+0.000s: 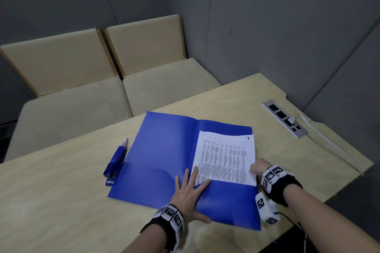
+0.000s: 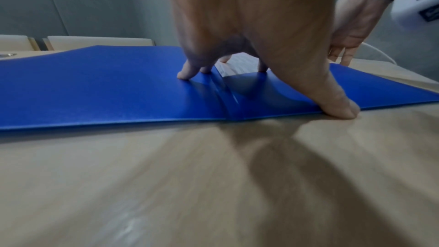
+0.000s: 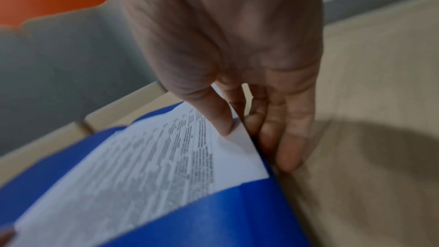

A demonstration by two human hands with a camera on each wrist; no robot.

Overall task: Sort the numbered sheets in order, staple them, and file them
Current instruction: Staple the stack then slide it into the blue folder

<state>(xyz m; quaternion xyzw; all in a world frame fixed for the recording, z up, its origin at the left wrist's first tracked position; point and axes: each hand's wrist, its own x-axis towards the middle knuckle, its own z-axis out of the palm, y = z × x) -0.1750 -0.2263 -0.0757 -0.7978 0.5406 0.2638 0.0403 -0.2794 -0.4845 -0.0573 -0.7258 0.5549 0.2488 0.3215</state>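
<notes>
Grey panelled walls (image 1: 267, 16) enclose a small booth. Two beige cushioned seats (image 1: 107, 80) (wood-trimmed backs) sit at 11 o'clock beyond a pale wood-grain table (image 1: 51, 195); a metal socket strip (image 1: 284, 118) lies at 2 o'clock.

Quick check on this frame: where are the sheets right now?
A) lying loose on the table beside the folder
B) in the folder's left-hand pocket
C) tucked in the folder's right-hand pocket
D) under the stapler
C: the sheets, page 1 on top, have their lower edge behind the right-hand pocket of the open blue folder, while the right hand pinches their outer edge.
</notes>
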